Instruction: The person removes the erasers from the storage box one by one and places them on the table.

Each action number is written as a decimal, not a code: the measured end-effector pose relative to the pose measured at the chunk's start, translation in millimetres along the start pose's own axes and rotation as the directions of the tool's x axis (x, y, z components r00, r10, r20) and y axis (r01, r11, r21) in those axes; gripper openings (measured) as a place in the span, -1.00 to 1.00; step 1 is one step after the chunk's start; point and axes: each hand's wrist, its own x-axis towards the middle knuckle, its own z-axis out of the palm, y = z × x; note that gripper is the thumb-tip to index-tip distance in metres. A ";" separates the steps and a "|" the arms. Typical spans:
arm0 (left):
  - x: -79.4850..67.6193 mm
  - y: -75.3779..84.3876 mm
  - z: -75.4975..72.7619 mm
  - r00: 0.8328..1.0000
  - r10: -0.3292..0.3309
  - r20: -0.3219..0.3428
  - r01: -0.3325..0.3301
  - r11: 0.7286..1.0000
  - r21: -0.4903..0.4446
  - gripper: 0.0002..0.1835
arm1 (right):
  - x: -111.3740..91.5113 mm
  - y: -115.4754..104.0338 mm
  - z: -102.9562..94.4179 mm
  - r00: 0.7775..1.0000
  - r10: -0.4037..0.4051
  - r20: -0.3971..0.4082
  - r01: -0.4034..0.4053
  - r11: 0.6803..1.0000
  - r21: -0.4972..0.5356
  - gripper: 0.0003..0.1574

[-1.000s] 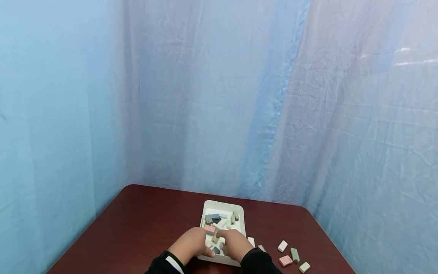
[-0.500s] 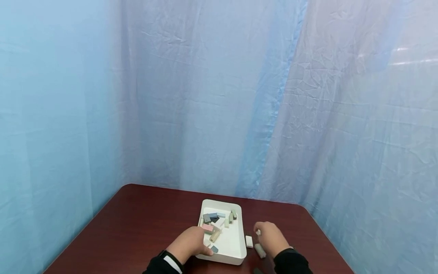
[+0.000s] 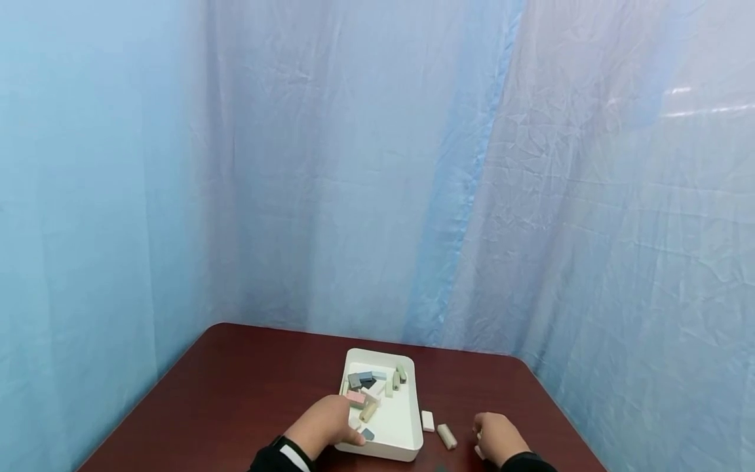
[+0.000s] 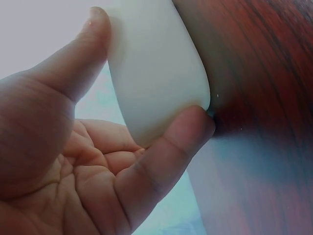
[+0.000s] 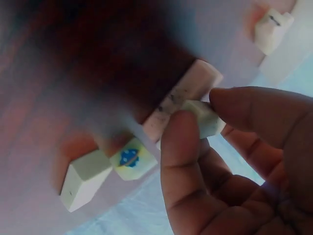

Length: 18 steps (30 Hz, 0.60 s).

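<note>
My left hand (image 3: 324, 423) grips the near left part of a white tray (image 3: 401, 419). In the left wrist view, its thumb and fingers curl round the end of the tray wall (image 4: 156, 58). Past the tray's right side, my right hand (image 3: 498, 438) is low over the table. The right wrist view shows its thumb and index finger pinching a small pale green eraser (image 5: 206, 119). Just behind that lies a smudged pink eraser (image 5: 195, 81). Beside it are an eraser with a blue planet print (image 5: 133, 159) and a pale block-shaped eraser (image 5: 85, 178).
Inside the tray are several erasers, among them a pink one (image 3: 356, 398) and a beige one (image 3: 368, 412). A white eraser (image 3: 427, 421) and a beige eraser (image 3: 447, 436) lie between tray and right hand. Light blue curtains (image 3: 354, 196) hang behind the dark red table (image 3: 265, 373).
My right hand has left the tray and moved right over the table, where it now pinches the pale green eraser. My left hand has stayed on the tray.
</note>
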 end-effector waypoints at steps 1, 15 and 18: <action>-0.3 -0.2 0.9 1.000 0.000 -0.001 0.000 1.000 -0.005 -0.51 | 0.2 0.5 1.3 1.000 0.002 0.001 -0.002 1.000 -0.010 -0.77; 4.3 -1.8 0.8 1.000 0.009 -0.014 -0.009 1.000 -0.002 -0.47 | -13.6 -14.3 19.2 0.952 -0.280 -0.121 0.281 0.960 -0.011 -0.65; 3.3 -1.5 2.5 1.000 0.018 -0.011 -0.018 1.000 0.006 -0.45 | -13.5 -16.7 22.4 0.963 -0.253 -0.091 0.251 0.967 -0.033 -0.68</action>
